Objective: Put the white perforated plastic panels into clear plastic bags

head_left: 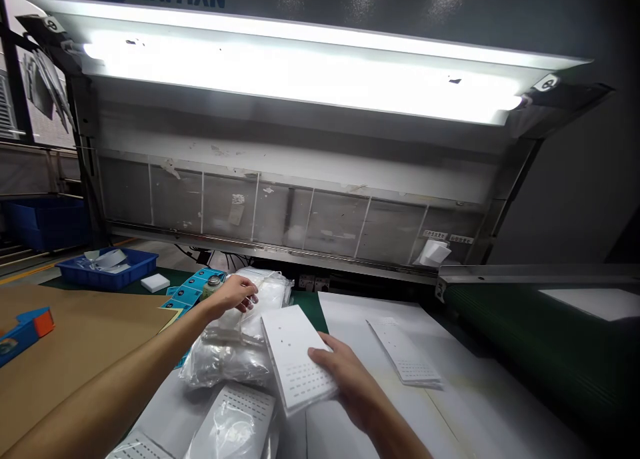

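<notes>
My right hand [336,369] grips a white plastic panel [295,359] with rows of small slots, holding it by its right edge above the table. My left hand [235,295] reaches forward onto a pile of clear plastic bags [235,352], its fingers curled on the top bag [267,292]. A second white slotted panel [406,352] lies flat on the white sheet [465,392] to the right. Another panel wrapped in a bag [235,422] lies near the front edge.
A cardboard sheet [90,339] covers the left of the table, with a blue and orange tape dispenser [25,332] on it. Behind are a blue tray [107,267], a white block [155,283] and blue labels [187,290]. A green conveyor belt [540,339] runs at right under a bright lamp [300,72].
</notes>
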Demonstrator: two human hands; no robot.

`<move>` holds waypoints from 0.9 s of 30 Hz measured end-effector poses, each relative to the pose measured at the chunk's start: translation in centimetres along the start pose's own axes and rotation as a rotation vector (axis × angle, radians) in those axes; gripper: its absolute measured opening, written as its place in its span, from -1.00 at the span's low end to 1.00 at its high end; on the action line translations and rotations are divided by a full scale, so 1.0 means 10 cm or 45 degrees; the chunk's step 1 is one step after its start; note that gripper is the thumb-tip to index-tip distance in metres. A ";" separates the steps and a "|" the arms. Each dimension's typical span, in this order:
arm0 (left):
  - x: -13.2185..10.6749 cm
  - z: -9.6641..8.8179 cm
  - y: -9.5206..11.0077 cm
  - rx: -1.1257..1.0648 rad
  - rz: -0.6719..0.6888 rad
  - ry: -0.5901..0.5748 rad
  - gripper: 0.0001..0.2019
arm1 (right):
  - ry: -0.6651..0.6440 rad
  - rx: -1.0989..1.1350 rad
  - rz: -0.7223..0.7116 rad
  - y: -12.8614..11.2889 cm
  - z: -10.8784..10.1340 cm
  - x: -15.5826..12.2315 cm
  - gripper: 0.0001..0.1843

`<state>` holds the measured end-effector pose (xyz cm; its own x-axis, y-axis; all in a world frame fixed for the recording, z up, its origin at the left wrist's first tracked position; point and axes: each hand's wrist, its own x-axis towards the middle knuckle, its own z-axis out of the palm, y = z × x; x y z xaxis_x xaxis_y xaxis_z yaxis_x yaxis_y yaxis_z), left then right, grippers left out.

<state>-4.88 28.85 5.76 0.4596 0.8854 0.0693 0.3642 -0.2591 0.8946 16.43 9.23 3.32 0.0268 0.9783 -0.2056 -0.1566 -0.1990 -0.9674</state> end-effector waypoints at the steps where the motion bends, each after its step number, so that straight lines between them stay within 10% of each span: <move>1: -0.01 -0.01 0.04 -0.013 0.051 0.005 -0.75 | -0.002 -0.020 -0.015 -0.05 0.02 0.07 -0.47; 9: -0.43 0.13 0.76 -0.065 0.539 0.133 -0.76 | 0.094 -0.120 0.005 -0.34 0.45 1.07 -0.65; 13: -0.76 0.09 1.11 -0.502 0.606 0.315 -0.76 | 0.135 -0.088 -0.023 -0.33 0.54 1.14 -0.53; 19: -1.21 0.22 1.19 -0.758 0.341 0.051 -0.83 | 0.342 -0.080 -0.340 -0.06 0.07 0.01 -0.53; 23: -1.41 0.90 1.07 -0.814 0.085 -0.206 -0.87 | 0.863 -0.508 -0.454 0.24 -0.28 -1.02 -0.63; 27: -1.60 1.71 1.02 -0.743 0.079 -0.477 -0.85 | 0.900 -0.856 -0.588 0.39 -0.27 -1.54 -0.71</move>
<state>5.38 5.44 6.22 0.7523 0.6556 0.0648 -0.1183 0.0376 0.9923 18.08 -6.81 2.32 0.5424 0.7545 0.3695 0.5833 -0.0217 -0.8120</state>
